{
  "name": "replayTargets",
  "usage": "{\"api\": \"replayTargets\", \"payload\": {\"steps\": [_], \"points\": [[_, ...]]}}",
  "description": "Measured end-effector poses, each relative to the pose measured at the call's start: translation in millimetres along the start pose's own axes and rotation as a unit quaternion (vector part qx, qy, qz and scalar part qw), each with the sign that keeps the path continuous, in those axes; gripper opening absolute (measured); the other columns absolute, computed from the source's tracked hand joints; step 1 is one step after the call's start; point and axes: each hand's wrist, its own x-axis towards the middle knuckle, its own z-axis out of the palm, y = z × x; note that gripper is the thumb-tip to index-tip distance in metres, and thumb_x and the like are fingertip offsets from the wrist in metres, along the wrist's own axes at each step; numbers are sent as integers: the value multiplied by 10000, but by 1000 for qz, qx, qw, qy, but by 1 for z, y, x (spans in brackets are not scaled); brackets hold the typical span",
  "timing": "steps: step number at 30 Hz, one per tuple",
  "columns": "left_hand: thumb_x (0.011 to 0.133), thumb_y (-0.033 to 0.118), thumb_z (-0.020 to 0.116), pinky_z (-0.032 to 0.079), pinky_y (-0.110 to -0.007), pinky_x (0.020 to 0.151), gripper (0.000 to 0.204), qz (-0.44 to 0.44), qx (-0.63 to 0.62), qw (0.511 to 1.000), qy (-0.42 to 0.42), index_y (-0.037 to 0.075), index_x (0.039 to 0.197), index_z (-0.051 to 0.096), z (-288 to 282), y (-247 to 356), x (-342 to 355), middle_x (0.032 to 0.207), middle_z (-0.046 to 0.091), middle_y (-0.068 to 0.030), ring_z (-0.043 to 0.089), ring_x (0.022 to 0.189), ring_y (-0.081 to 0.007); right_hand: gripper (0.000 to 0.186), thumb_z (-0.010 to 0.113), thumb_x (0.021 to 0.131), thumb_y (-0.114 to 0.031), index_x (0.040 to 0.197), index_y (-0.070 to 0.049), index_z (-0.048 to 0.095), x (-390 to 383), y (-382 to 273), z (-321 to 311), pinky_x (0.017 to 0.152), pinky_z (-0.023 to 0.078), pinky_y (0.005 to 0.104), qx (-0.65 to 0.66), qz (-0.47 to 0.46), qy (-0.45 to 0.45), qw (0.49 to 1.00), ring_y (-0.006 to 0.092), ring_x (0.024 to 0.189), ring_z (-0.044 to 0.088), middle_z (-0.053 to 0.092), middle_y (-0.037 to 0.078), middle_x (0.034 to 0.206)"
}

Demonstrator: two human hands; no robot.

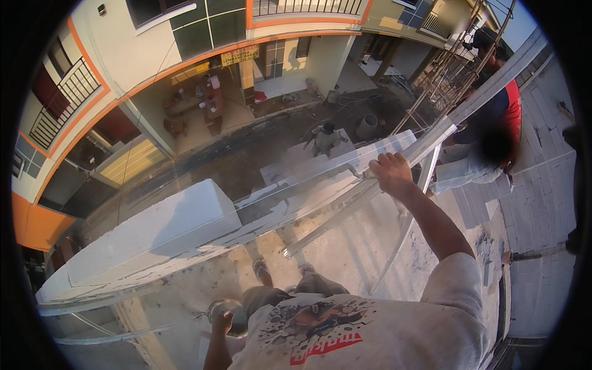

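My right hand is closed above the top of the white block wall. It grips what looks like a trowel; a bent metal neck shows just left of the fist, and the blade is hard to tell from the grey mortar. A large white block sits on the wall to the left. Low and close to my body, my left hand is closed at the rim of a round bucket. Part of the bucket is hidden by my leg and shirt.
A thin line runs along the wall. Metal bars slant beside my right arm, near a co-worker in red and dark clothing. Beyond the wall the ground drops far below, where another person crouches. Bamboo scaffolding stands at the far right.
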Motion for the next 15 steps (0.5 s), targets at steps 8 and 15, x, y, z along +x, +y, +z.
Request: {"api": "replayTargets", "payload": {"steps": [8, 15], "points": [[851, 336, 579, 495, -425, 835, 378, 144, -21, 989, -7, 26, 1047, 672, -98, 47, 45, 1004, 667, -229, 641, 961, -378, 235, 630, 736, -118, 965, -150, 588, -14, 35, -40, 761, 432, 394, -163, 86, -117, 976, 222, 858, 578, 535, 47, 851], [855, 341, 556, 490, -412, 855, 379, 139, -20, 989, -44, 44, 1059, 674, -97, 49, 56, 1031, 675, -189, 639, 991, -352, 352, 682, 727, -191, 1060, -183, 570, -28, 31, -41, 834, 393, 405, -193, 175, -154, 953, 224, 987, 542, 528, 53, 958]]}}
